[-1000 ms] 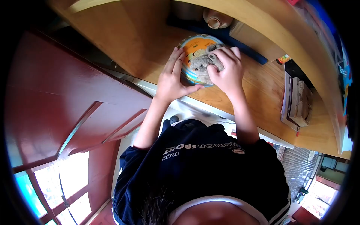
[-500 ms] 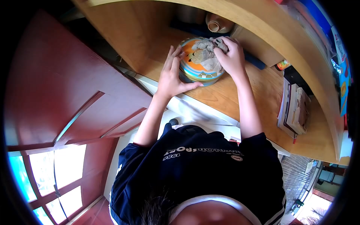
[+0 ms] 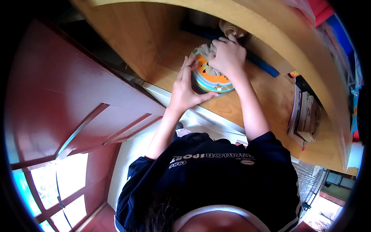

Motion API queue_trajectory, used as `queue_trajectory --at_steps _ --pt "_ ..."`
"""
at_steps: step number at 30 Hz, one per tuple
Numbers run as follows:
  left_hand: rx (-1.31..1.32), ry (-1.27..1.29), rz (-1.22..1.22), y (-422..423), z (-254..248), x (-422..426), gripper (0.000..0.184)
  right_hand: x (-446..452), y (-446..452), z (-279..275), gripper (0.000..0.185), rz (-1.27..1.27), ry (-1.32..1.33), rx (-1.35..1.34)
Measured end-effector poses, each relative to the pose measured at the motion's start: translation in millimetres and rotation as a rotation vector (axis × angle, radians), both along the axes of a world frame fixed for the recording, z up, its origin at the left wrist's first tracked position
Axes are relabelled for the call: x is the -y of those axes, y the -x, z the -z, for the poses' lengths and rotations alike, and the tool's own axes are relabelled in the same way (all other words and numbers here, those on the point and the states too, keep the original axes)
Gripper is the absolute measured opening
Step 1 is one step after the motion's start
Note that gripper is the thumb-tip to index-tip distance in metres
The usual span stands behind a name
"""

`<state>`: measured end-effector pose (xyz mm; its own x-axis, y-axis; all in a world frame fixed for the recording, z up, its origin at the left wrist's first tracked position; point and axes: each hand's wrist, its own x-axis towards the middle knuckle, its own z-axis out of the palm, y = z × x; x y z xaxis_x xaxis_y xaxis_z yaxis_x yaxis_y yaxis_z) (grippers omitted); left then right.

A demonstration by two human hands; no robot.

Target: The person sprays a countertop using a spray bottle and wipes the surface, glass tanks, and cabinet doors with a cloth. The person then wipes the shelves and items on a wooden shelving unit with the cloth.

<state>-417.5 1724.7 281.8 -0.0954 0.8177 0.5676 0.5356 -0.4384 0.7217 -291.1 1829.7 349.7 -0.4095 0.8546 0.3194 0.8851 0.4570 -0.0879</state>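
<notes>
A round tin point(image 3: 219, 86) with an orange, blue and white patterned lid sits on the wooden shelf. My left hand point(image 3: 183, 87) grips its left side, with the fingers along the far rim and the thumb at the front. Over the lid, my right hand point(image 3: 230, 58) is closed on a crumpled greyish cloth point(image 3: 203, 50) that lies against the lid's surface. Part of the cloth and the tin's right side are hidden behind that hand.
Behind the tin lies a pale jar point(image 3: 230, 31), its mouth facing me. A blue strip point(image 3: 264, 66) runs along the back of the wooden shelf point(image 3: 255, 104). Several books point(image 3: 307, 116) stand at the right. A curved wooden edge point(image 3: 288, 44) arches overhead; a dark red door point(image 3: 77, 89) is at left.
My right hand has moved with the cloth across the lid, and its back now faces up, uncovering more of the lid's orange front. My left hand keeps its hold on the tin.
</notes>
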Motion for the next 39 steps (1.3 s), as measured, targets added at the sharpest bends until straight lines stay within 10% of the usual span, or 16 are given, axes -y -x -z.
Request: queue_trajectory --at_steps 10,24,39 --pt "0.009 -0.056 0.002 5.1 12.6 -4.1 0.099 50.9 -18.6 10.1 0.021 -0.409 -0.119 -0.267" --pt "0.021 -0.051 -0.103 -9.8 6.2 0.6 0.108 29.3 -52.5 14.2 0.018 0.154 -0.245 -0.16" --pt "0.078 0.079 -0.208 2.0 9.1 20.5 0.103 51.8 5.1 1.1 0.028 -0.353 -0.104 -0.248"
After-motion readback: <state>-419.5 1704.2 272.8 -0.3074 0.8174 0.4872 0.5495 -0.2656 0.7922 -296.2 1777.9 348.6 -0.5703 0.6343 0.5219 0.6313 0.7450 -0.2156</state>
